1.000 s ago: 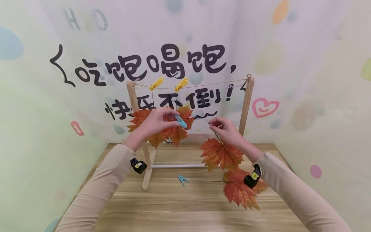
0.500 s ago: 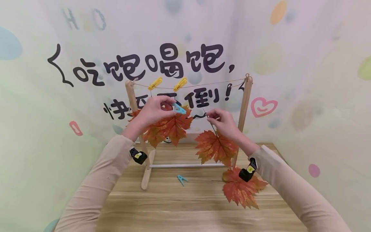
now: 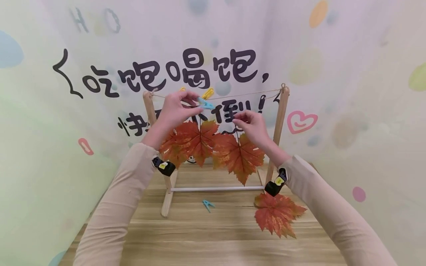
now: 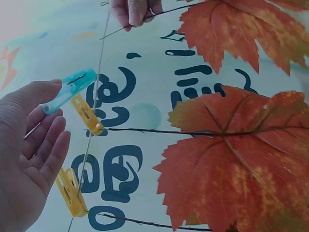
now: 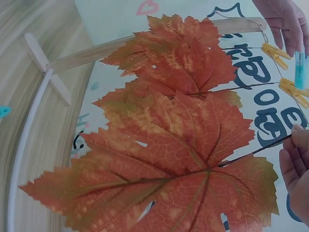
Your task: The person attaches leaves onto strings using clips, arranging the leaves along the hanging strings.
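Note:
My left hand (image 3: 176, 109) pinches a blue clothespin (image 4: 70, 91) between thumb and forefinger, close to the string (image 4: 102, 58). My right hand (image 3: 254, 127) pinches the dark stem of an orange-red maple leaf (image 3: 242, 157), which hangs below the fingers. In the left wrist view the stem's tip crosses near the string. Two yellow clothespins (image 4: 88, 115) on the string hold two more maple leaves (image 3: 200, 142) by their stems; my left hand partly covers one yellow clothespin in the head view.
A wooden frame (image 3: 281, 114) with a white crossbar (image 3: 216, 188) carries the string between its posts. On the wooden table (image 3: 186, 240) lie a second blue clothespin (image 3: 208, 205) and another maple leaf (image 3: 277, 214). Behind stands a printed backdrop (image 3: 213, 29).
Both hands have risen toward the string, the left with the blue clothespin, the right with the maple leaf. The held leaf has swung upright and moved left, next to the hanging ones.

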{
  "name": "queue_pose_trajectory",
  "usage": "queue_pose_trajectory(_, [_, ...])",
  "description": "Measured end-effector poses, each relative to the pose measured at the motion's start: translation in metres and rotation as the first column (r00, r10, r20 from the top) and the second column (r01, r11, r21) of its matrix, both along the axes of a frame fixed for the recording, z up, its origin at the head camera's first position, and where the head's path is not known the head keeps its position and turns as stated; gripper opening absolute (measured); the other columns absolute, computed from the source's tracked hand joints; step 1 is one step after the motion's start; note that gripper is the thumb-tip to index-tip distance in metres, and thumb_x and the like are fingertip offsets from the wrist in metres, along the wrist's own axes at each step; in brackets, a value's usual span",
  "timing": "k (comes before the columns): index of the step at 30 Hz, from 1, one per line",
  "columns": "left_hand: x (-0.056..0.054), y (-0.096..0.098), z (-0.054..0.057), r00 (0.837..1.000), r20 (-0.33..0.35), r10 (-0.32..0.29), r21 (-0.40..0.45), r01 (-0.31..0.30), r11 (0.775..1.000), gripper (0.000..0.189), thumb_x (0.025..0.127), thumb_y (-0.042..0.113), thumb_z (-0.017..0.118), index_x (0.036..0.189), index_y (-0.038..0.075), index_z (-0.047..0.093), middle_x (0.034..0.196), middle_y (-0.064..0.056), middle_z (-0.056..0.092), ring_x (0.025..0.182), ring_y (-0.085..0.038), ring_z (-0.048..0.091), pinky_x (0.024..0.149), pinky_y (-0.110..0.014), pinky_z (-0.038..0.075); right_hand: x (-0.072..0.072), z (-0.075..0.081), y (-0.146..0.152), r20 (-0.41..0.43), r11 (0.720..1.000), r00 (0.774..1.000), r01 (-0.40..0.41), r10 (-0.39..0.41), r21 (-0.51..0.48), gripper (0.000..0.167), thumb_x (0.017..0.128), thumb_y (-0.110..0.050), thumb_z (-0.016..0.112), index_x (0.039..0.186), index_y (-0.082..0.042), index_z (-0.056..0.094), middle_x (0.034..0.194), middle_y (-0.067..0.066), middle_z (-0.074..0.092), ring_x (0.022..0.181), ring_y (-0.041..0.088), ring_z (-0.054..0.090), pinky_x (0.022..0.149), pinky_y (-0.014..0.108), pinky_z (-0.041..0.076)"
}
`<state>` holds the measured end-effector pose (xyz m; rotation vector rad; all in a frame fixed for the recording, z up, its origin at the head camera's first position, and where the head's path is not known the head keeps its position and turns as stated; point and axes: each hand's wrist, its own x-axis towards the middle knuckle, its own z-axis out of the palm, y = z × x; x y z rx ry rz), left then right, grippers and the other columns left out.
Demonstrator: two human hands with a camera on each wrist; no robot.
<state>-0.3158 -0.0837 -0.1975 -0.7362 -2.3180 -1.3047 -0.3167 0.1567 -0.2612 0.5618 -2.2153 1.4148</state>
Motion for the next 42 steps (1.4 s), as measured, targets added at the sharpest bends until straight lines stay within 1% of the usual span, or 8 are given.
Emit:
queue_pose_trajectory(6, [-0.006, 0.007, 0.016, 0.999, -0.04, 0.011, 0.01, -0.011, 1.0, 0.031, 0.072, 0.013, 0.075, 0.099, 0.0, 0.064, 0.096, -0.014, 0.063, 0.085, -0.021, 0.058, 0.074, -0.025, 0.049, -0.009, 0.011, -0.003, -0.022, 0.998, 1.0, 0.02, -0.021, -0.052, 0.017, 0.084, -0.007, 0.063, 0.095, 0.006, 0.065, 0.087, 0.015, 0.065, 0.072, 0.015, 0.058, 0.064, 0.016, 0.047])
queue_pose_trajectory(10, [-0.011, 0.014, 0.025, 0.998, -0.065, 0.01, -0.012, -0.01, 1.0, 0.031, 0.074, 0.016, 0.074, 0.099, 0.001, 0.064, 0.096, -0.012, 0.063, 0.085, -0.019, 0.057, 0.075, -0.024, 0.048, -0.014, 0.017, -0.004, -0.005, 0.997, 0.999, 0.032, -0.032, -0.072, 0.02, 0.084, -0.008, 0.063, 0.096, 0.007, 0.064, 0.088, 0.016, 0.064, 0.071, 0.011, 0.056, 0.065, 0.014, 0.045])
queue_pose_trajectory(12, [-0.013, 0.018, 0.027, 0.997, -0.078, 0.021, -0.024, -0.023, 0.999, 0.031, 0.075, 0.019, 0.074, 0.1, 0.003, 0.065, 0.096, -0.01, 0.064, 0.085, -0.016, 0.057, 0.075, -0.023, 0.048, -0.008, 0.023, -0.008, 0.021, 0.996, 0.999, 0.032, -0.03, -0.088, 0.02, 0.085, -0.007, 0.062, 0.098, 0.009, 0.063, 0.089, 0.018, 0.063, 0.072, 0.012, 0.056, 0.064, 0.014, 0.045])
queue_pose_trajectory(15, [-0.014, 0.024, 0.029, 0.994, -0.101, 0.046, -0.036, -0.049, 0.998, 0.031, 0.076, 0.022, 0.073, 0.101, 0.004, 0.066, 0.095, -0.007, 0.066, 0.085, -0.012, 0.058, 0.075, -0.022, 0.047, -0.01, 0.023, -0.011, 0.056, 0.991, 0.998, 0.046, -0.039, -0.126, 0.02, 0.084, -0.006, 0.063, 0.097, 0.008, 0.063, 0.089, 0.017, 0.063, 0.072, 0.011, 0.055, 0.064, 0.014, 0.044])
queue_pose_trajectory(20, [-0.018, 0.032, 0.03, 0.99, -0.13, 0.053, -0.033, -0.058, 0.998, 0.031, 0.076, 0.022, 0.072, 0.101, 0.005, 0.067, 0.096, -0.007, 0.067, 0.087, -0.013, 0.059, 0.076, -0.021, 0.046, -0.024, 0.02, -0.014, 0.08, 0.979, 0.994, 0.088, -0.074, -0.182, 0.017, 0.083, -0.009, 0.065, 0.095, 0.004, 0.064, 0.087, 0.012, 0.063, 0.071, 0.01, 0.054, 0.063, 0.015, 0.044])
queue_pose_trajectory(33, [-0.033, 0.045, 0.033, 0.996, -0.034, 0.087, 0.014, -0.086, 0.996, 0.03, 0.075, 0.024, 0.073, 0.1, 0.008, 0.065, 0.094, -0.003, 0.064, 0.09, -0.014, 0.058, 0.075, -0.017, 0.045, -0.028, 0.022, -0.015, 0.104, 0.97, 0.992, 0.09, -0.068, -0.228, 0.015, 0.082, -0.006, 0.065, 0.093, 0.005, 0.063, 0.08, 0.003, 0.061, 0.07, 0.008, 0.054, 0.064, 0.016, 0.044])
queue_pose_trajectory(38, [-0.036, 0.046, 0.029, 0.997, -0.001, 0.079, 0.012, -0.079, 0.997, 0.031, 0.076, 0.024, 0.072, 0.101, 0.007, 0.065, 0.097, -0.004, 0.064, 0.093, -0.014, 0.058, 0.077, -0.018, 0.045, -0.029, 0.02, -0.015, 0.125, 0.972, 0.991, 0.083, -0.056, -0.222, 0.015, 0.083, -0.007, 0.065, 0.094, 0.003, 0.063, 0.081, 0.001, 0.06, 0.071, 0.009, 0.054, 0.066, 0.018, 0.045])
queue_pose_trajectory(42, [-0.038, 0.045, 0.025, 0.998, 0.017, 0.063, 0.011, -0.063, 0.998, 0.031, 0.077, 0.021, 0.073, 0.102, 0.006, 0.064, 0.099, -0.006, 0.064, 0.093, -0.016, 0.058, 0.077, -0.019, 0.046, -0.03, 0.019, -0.016, 0.112, 0.972, 0.992, 0.081, -0.057, -0.222, 0.016, 0.082, -0.006, 0.065, 0.094, 0.004, 0.063, 0.081, 0.002, 0.061, 0.07, 0.008, 0.054, 0.066, 0.018, 0.045])
